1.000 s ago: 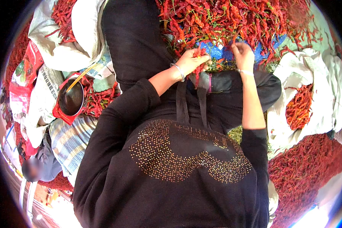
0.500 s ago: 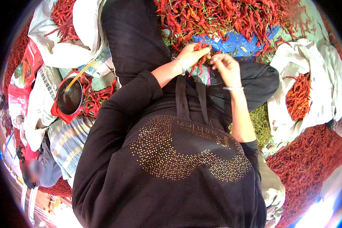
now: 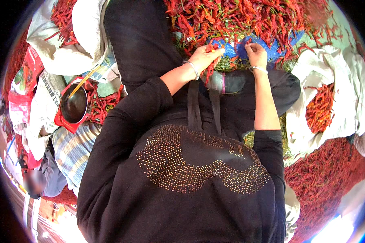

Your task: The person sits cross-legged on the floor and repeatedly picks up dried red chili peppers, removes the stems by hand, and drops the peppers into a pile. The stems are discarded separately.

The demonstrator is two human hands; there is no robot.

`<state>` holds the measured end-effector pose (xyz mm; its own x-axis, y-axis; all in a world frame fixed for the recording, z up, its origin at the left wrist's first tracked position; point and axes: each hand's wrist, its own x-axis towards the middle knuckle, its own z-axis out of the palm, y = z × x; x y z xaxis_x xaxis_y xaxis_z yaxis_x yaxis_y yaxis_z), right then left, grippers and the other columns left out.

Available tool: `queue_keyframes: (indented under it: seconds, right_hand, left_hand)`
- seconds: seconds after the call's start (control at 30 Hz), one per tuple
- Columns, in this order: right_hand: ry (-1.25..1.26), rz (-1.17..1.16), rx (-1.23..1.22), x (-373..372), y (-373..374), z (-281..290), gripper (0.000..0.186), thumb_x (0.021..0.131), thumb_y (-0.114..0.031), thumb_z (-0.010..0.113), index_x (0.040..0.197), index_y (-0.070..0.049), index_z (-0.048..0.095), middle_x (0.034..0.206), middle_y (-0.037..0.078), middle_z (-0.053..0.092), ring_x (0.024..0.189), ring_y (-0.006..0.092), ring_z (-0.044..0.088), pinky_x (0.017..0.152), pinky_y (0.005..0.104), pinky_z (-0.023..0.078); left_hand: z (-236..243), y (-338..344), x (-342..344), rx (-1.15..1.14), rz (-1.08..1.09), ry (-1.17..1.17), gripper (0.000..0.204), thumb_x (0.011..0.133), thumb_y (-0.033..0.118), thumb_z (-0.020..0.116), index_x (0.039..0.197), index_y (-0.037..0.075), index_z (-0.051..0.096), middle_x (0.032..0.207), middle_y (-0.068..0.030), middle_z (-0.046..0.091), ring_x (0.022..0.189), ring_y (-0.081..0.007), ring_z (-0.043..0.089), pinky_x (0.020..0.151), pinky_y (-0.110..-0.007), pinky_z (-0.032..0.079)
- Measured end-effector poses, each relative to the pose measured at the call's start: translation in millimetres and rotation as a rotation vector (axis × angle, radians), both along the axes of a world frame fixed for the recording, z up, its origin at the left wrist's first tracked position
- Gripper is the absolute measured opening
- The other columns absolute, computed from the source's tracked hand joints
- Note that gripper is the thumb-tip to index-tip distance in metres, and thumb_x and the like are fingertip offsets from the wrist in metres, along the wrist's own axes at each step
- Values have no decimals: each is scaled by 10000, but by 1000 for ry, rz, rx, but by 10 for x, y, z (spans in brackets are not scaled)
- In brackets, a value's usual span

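My left hand (image 3: 205,58) is closed around a small bunch of dried red chili peppers (image 3: 210,71), some hanging below the fingers. To its right, over a blue plastic sheet (image 3: 275,50), my right hand (image 3: 257,56) has its thumb and fingers pinched together. A bit of red shows by its fingertips, but whether it is held is unclear. Beyond both hands spreads a large heap of red chilies (image 3: 235,18), many with green stems. Loose green stems (image 3: 230,63) lie between the hands, close to my lap.
At right stands an open white sack (image 3: 346,93) with chilies inside; a broad chili spread (image 3: 324,178) lies behind it. On the left are another white sack (image 3: 87,28), a red container (image 3: 71,126) with a dark bowl (image 3: 74,106) and yellow sticks, and a person (image 3: 54,174).
My right hand has moved away from the left one, to the right and slightly farther off, and its fingers are now pinched. My left hand keeps its place with the chilies.
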<state>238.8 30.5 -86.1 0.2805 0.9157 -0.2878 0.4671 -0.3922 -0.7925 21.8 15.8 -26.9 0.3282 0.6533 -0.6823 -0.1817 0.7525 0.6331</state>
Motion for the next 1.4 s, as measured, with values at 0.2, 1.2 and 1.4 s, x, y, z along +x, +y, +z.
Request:
queue_keyframes:
  seconds: [0.2, 1.2, 1.4]
  right_hand:
    - [472, -17, -40, -350, -332, 676, 101, 806, -114, 635, 820, -18, 608, 697, -21, 578, 625, 46, 501, 574, 187, 411]
    - [-602, 300, 3, -267, 269, 87, 339, 711, -278, 676, 933, -35, 594, 850, 198, 617, 799, 347, 607, 719, 412, 492]
    - [-341, 290, 62, -242, 101, -93, 235, 757, -232, 627, 826, -8, 608, 827, 199, 608, 803, 356, 570, 699, 441, 459]
  left_hand:
    - [11, -30, -22, 80, -5, -74, 120, 828, 179, 631, 800, 71, 588, 632, 38, 531, 528, -54, 473, 490, -204, 379]
    - [122, -12, -83, -15, -12, 39, 112, 835, 170, 602, 804, 68, 567, 664, 3, 541, 519, -80, 475, 477, -230, 400]
    - [32, -141, -210, 369, 111, -1, 238, 830, 240, 599, 985, 60, 595, 799, 15, 591, 685, -106, 532, 598, -282, 451]
